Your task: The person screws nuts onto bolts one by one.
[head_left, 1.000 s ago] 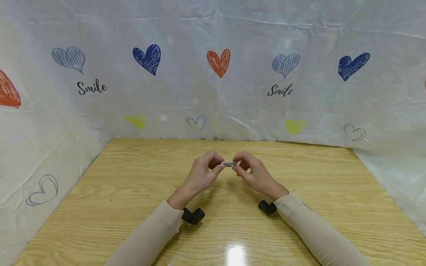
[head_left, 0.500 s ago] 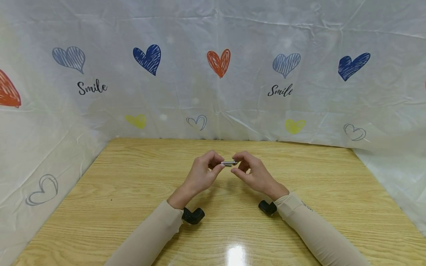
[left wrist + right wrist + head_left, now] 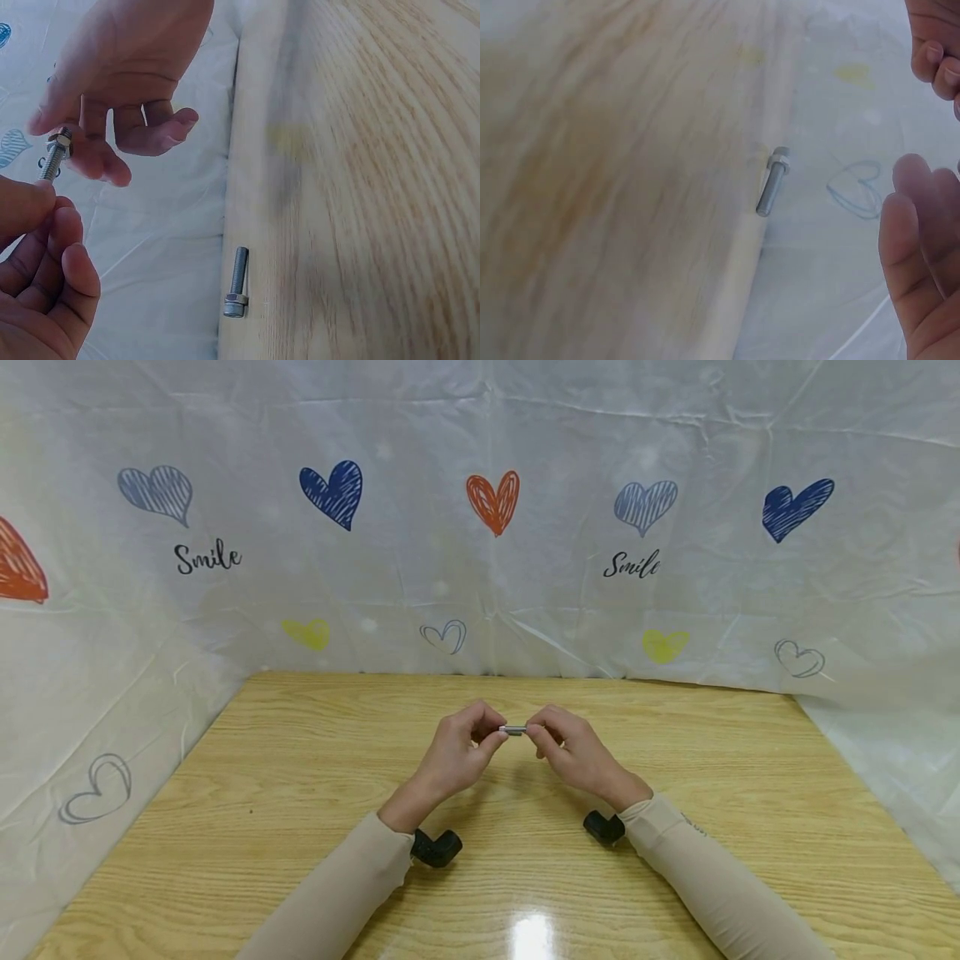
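In the head view my left hand pinches one end of a metal bolt between thumb and fingers, above the table and lying level. A hex nut sits on the bolt near its free tip in the left wrist view. My right hand has thumb and index finger together at that end, pinching the nut, which they cover in the head view. In the right wrist view, the held bolt is out of frame.
A second bolt with a nut by its head lies on the wooden table near the far edge. Behind the table hangs a white cloth printed with hearts. Black wrist pieces hang under both sleeves.
Half a second ago my right thumb and index finger had parted from the nut, showing it; now they have come together over it again. The left hand has kept its grip, almost still.
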A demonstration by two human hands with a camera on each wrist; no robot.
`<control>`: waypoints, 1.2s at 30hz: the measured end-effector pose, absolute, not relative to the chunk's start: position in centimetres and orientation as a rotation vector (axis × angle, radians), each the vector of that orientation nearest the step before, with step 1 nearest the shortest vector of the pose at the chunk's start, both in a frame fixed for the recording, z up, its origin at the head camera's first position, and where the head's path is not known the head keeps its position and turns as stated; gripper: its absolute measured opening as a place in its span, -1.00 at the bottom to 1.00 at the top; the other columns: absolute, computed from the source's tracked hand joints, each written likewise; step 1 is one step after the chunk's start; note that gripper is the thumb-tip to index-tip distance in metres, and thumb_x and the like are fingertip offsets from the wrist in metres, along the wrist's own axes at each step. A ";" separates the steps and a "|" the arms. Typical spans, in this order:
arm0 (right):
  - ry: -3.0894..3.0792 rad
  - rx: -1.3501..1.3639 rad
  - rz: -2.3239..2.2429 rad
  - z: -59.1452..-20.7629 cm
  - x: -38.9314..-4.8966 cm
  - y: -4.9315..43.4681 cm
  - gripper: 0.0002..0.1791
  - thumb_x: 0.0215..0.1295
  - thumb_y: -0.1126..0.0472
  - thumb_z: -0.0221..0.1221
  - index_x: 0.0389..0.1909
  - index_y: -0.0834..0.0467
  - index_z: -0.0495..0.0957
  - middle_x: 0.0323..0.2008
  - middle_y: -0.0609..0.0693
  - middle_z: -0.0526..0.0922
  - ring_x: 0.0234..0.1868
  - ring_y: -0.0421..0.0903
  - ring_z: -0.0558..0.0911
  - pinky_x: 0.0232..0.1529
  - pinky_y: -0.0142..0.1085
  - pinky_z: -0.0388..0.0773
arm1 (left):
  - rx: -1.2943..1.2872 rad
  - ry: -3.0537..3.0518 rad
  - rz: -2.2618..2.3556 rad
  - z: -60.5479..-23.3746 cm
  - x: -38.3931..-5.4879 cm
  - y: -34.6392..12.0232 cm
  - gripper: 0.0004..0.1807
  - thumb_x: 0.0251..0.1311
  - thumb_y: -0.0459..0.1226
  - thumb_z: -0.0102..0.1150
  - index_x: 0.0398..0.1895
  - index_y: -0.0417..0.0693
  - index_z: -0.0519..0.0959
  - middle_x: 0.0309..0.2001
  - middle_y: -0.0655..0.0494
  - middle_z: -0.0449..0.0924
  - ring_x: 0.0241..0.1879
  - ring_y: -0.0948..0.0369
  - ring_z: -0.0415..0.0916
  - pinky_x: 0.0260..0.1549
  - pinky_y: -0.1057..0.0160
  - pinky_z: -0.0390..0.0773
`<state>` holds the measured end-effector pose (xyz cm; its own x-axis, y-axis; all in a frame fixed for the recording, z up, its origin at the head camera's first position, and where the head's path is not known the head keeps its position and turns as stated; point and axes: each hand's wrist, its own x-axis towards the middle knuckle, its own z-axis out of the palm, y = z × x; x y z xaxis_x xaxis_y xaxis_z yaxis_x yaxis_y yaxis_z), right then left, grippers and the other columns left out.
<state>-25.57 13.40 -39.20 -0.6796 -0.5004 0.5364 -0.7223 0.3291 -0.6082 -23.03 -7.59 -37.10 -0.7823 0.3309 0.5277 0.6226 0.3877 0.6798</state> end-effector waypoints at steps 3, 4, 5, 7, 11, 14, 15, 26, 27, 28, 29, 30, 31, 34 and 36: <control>-2.352 1.097 1.290 -39.1 -25.4 13.5 -0.79 0.34 0.35 0.14 -0.03 0.17 0.48 -0.26 0.03 0.55 -0.50 -0.16 0.54 -0.48 -0.26 0.51 | -0.826 -2.345 -1.348 -37.1 -23.1 -7.6 -0.91 0.23 -0.44 0.19 -0.26 -0.12 0.53 -0.38 0.17 0.57 -0.49 0.31 0.47 -0.48 0.29 0.53; -2.347 1.100 1.298 -39.0 -25.4 13.5 -0.75 0.32 0.32 0.17 0.00 0.15 0.46 -0.22 0.01 0.55 -0.49 -0.19 0.54 -0.48 -0.28 0.51 | -0.824 -2.347 -1.349 -37.1 -23.1 -7.6 -0.92 0.23 -0.43 0.19 -0.26 -0.12 0.53 -0.38 0.17 0.57 -0.49 0.31 0.47 -0.48 0.30 0.53; -2.338 1.108 1.307 -39.0 -25.4 13.5 -0.71 0.31 0.31 0.20 0.02 0.15 0.45 -0.23 -0.01 0.56 -0.50 -0.20 0.54 -0.48 -0.28 0.51 | -0.824 -2.349 -1.352 -37.1 -23.1 -7.6 -0.92 0.23 -0.43 0.19 -0.26 -0.12 0.53 -0.38 0.17 0.57 -0.49 0.30 0.47 -0.48 0.30 0.53; -2.309 1.131 1.319 -39.0 -25.4 13.6 -0.71 0.30 0.30 0.20 0.02 0.13 0.43 -0.26 -0.03 0.56 -0.51 -0.22 0.53 -0.51 -0.29 0.49 | -0.825 -2.351 -1.349 -37.1 -23.1 -7.6 -0.92 0.23 -0.43 0.19 -0.26 -0.13 0.53 -0.38 0.18 0.57 -0.49 0.30 0.47 -0.48 0.30 0.52; -2.254 1.174 1.338 -39.1 -25.5 13.6 -0.81 0.35 0.31 0.15 -0.06 0.13 0.44 -0.40 -0.07 0.54 -0.56 -0.12 0.54 -0.56 -0.26 0.47 | -0.825 -2.354 -1.347 -37.0 -23.1 -7.6 -0.92 0.23 -0.43 0.20 -0.26 -0.12 0.54 -0.38 0.18 0.57 -0.48 0.31 0.47 -0.47 0.30 0.53; -2.257 1.175 1.336 -39.0 -25.4 13.5 -0.86 0.37 0.29 0.13 -0.09 0.09 0.47 -0.37 -0.11 0.52 -0.55 -0.08 0.56 -0.55 -0.24 0.48 | -0.823 -2.351 -1.347 -37.0 -23.0 -7.5 -0.92 0.22 -0.43 0.21 -0.27 -0.12 0.54 -0.39 0.19 0.57 -0.48 0.31 0.48 -0.47 0.30 0.53; -2.262 1.175 1.335 -39.0 -25.4 13.5 -0.87 0.37 0.28 0.13 -0.11 0.09 0.48 -0.35 -0.12 0.52 -0.55 -0.08 0.56 -0.53 -0.24 0.49 | -0.822 -2.349 -1.346 -37.0 -23.0 -7.5 -0.91 0.21 -0.43 0.21 -0.27 -0.12 0.54 -0.39 0.19 0.57 -0.49 0.31 0.48 -0.48 0.30 0.53; -2.319 1.109 1.335 -39.0 -25.1 13.4 -0.66 0.26 0.28 0.25 0.04 0.14 0.44 -0.20 0.05 0.56 -0.49 -0.14 0.54 -0.46 -0.24 0.52 | -0.824 -2.356 -1.331 -37.0 -23.1 -7.6 -0.92 0.22 -0.43 0.20 -0.26 -0.13 0.54 -0.37 0.16 0.59 -0.47 0.31 0.49 -0.45 0.30 0.54; -2.308 1.113 1.350 -39.0 -25.1 13.4 -0.62 0.24 0.29 0.26 0.06 0.14 0.43 -0.19 0.07 0.57 -0.48 -0.15 0.55 -0.47 -0.25 0.52 | -0.825 -2.357 -1.332 -36.9 -23.1 -7.7 -0.92 0.23 -0.43 0.20 -0.26 -0.13 0.54 -0.37 0.16 0.59 -0.47 0.31 0.49 -0.45 0.30 0.54; -2.297 1.120 1.358 -39.0 -25.1 13.4 -0.61 0.23 0.30 0.27 0.06 0.13 0.42 -0.18 0.08 0.57 -0.48 -0.15 0.56 -0.47 -0.24 0.52 | -0.825 -2.358 -1.333 -37.0 -23.1 -7.7 -0.92 0.23 -0.43 0.20 -0.26 -0.13 0.54 -0.37 0.16 0.59 -0.46 0.31 0.49 -0.45 0.30 0.55; -2.290 1.125 1.359 -39.0 -25.2 13.4 -0.61 0.23 0.31 0.27 0.05 0.13 0.41 -0.23 0.06 0.57 -0.49 -0.15 0.55 -0.48 -0.25 0.52 | -0.822 -2.360 -1.334 -36.9 -23.1 -7.7 -0.93 0.23 -0.43 0.20 -0.26 -0.13 0.54 -0.37 0.16 0.59 -0.46 0.32 0.49 -0.44 0.30 0.55; -2.283 1.129 1.358 -39.0 -25.2 13.4 -0.64 0.24 0.32 0.25 0.04 0.14 0.42 -0.27 0.05 0.57 -0.50 -0.16 0.54 -0.48 -0.26 0.51 | -0.822 -2.360 -1.335 -36.9 -23.1 -7.7 -0.93 0.23 -0.42 0.20 -0.26 -0.13 0.54 -0.37 0.16 0.59 -0.46 0.32 0.50 -0.44 0.30 0.55; -2.281 1.132 1.357 -39.0 -25.2 13.4 -0.67 0.26 0.33 0.24 0.01 0.15 0.42 -0.33 0.02 0.57 -0.52 -0.17 0.54 -0.50 -0.27 0.50 | -0.823 -2.359 -1.336 -37.0 -23.1 -7.7 -0.92 0.23 -0.42 0.20 -0.26 -0.13 0.54 -0.37 0.16 0.59 -0.46 0.31 0.50 -0.44 0.30 0.55; -2.279 1.135 1.347 -39.1 -25.4 13.4 -0.76 0.31 0.31 0.19 -0.04 0.15 0.44 -0.47 -0.08 0.53 -0.56 -0.22 0.51 -0.53 -0.30 0.46 | -0.820 -2.361 -1.337 -37.0 -23.1 -7.7 -0.92 0.22 -0.42 0.21 -0.26 -0.12 0.54 -0.38 0.17 0.58 -0.46 0.31 0.49 -0.44 0.30 0.55; -2.279 1.137 1.340 -39.1 -25.4 13.4 -0.82 0.35 0.26 0.16 -0.07 0.14 0.46 -0.49 -0.11 0.52 -0.57 -0.24 0.51 -0.54 -0.29 0.46 | -0.819 -2.360 -1.338 -37.0 -23.1 -7.7 -0.91 0.22 -0.42 0.21 -0.27 -0.11 0.53 -0.38 0.18 0.57 -0.46 0.31 0.48 -0.44 0.30 0.54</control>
